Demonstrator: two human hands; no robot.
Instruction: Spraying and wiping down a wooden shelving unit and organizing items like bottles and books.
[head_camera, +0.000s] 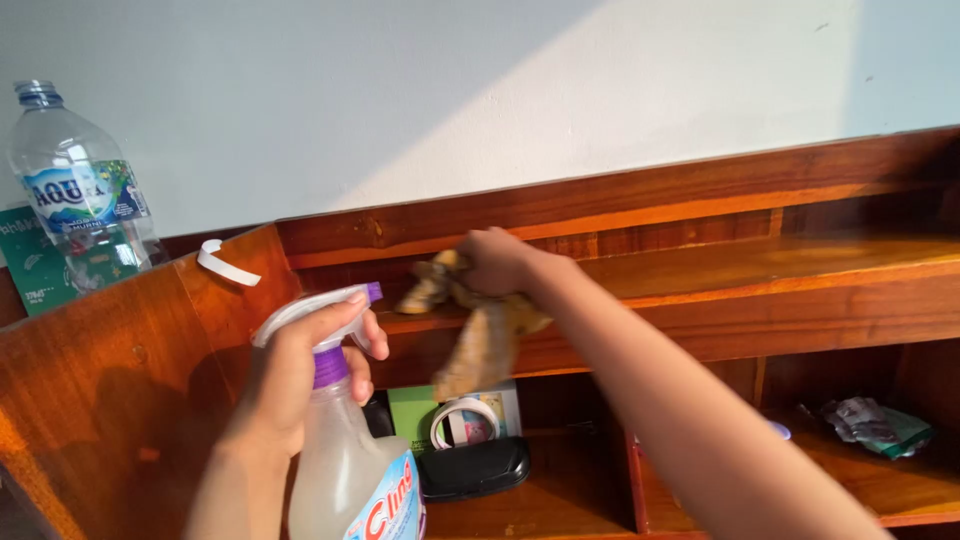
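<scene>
The left hand (290, 375) wraps its fingers (345, 325) around the neck of a clear plastic spray bottle with a white-and-purple trigger (340, 440), held upright. Just right of those fingers, the right hand (500, 262) bunches a crumpled tan cloth (480, 335), fingers pressed closed on it, against a polished brown wooden shelf (760, 265).

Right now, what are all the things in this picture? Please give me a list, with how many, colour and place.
spray bottle: 1, clear with purple collar and white trigger, lower left
cloth: 1, tan, at the upper shelf edge
wooden shelf unit: 1, reddish brown, across the frame
water bottle: 1, clear with blue cap, top left
black case: 1, lower compartment
tape roll: 1, white, behind the case
crumpled wrapper: 1, greenish, right compartment
left hand: grips the spray bottle
right hand: grips the cloth
</scene>
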